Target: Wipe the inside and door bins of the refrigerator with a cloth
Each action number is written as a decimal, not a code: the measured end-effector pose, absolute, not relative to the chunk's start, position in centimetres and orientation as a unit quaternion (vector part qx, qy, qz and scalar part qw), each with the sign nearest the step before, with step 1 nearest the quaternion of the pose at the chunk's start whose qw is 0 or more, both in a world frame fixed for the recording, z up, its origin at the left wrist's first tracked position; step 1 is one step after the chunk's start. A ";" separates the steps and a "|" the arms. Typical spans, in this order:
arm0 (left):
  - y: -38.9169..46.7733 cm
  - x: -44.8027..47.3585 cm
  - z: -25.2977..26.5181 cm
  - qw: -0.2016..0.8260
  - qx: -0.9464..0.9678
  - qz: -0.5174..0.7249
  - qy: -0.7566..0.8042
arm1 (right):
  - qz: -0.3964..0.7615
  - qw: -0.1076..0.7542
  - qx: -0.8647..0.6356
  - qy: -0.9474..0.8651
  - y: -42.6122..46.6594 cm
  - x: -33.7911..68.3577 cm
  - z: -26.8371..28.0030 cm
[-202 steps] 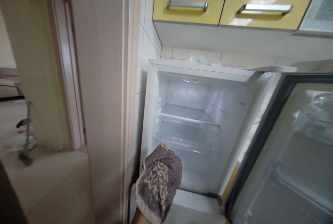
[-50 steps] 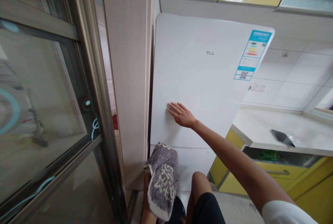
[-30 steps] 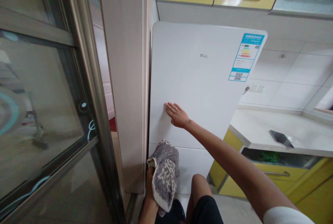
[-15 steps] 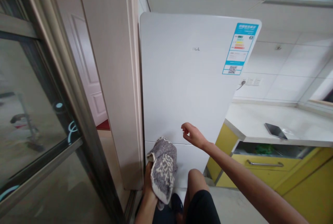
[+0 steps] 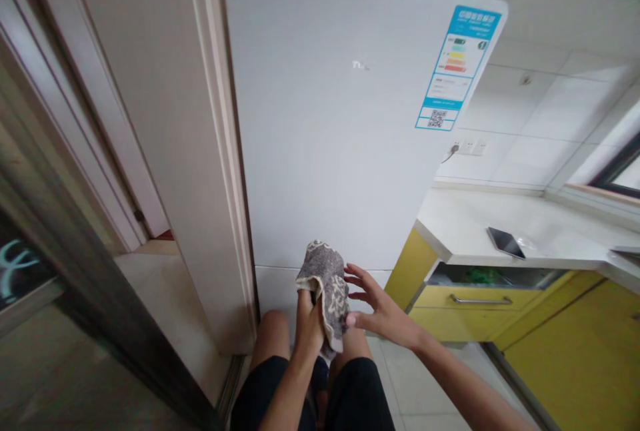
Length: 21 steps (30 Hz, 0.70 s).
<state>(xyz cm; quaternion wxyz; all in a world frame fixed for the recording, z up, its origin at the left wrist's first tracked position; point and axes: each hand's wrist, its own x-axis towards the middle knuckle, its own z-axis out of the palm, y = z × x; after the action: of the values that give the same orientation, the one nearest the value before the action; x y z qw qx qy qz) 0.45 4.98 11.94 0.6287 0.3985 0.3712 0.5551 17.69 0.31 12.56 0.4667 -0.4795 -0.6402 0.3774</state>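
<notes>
A grey cloth (image 5: 327, 281) with a cream pattern and pale hem is bunched over my left hand (image 5: 309, 321), whose fingers are mostly hidden inside its folds. My right hand (image 5: 373, 304) is at the cloth's right side, fingers spread and curved, the tips at or very near its edge; whether they touch I cannot tell. Behind both hands stands a white refrigerator (image 5: 335, 131), its doors closed. The seam between the upper and lower doors runs just behind the cloth.
A blue-and-white energy label (image 5: 457, 71) is stuck on the fridge door. To the right, a white countertop (image 5: 450, 217) carries a dark tablet-like device (image 5: 506, 243) above yellow cabinets (image 5: 465, 321). At left are a door frame (image 5: 165, 151) and a dark-framed glass door (image 5: 100, 324).
My right hand has come down from the fridge door to the cloth, and its fingers have opened. The left hand with the cloth has moved slightly rightward. My view has shifted.
</notes>
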 end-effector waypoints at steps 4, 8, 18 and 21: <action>4.4 2.4 11.5 0.604 0.503 0.527 0.322 | 0.387 0.481 -0.479 -0.625 0.5 17.5 12.6; 3.9 2.7 10.1 0.686 0.545 0.453 0.163 | 0.365 0.525 -0.504 -0.580 1.1 18.6 12.8; 4.9 4.2 9.9 0.749 0.533 0.386 0.079 | 0.276 0.584 -0.619 -0.447 0.8 25.4 12.7; 5.2 4.3 9.0 0.750 0.526 0.383 0.114 | 0.225 0.584 -0.659 -0.417 0.4 29.6 13.8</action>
<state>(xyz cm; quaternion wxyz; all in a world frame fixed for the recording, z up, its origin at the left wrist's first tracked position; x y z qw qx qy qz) 4.29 5.24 9.02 0.7505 0.5261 0.1139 0.3835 29.61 0.36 13.82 0.5845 -0.6588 -0.4168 0.2250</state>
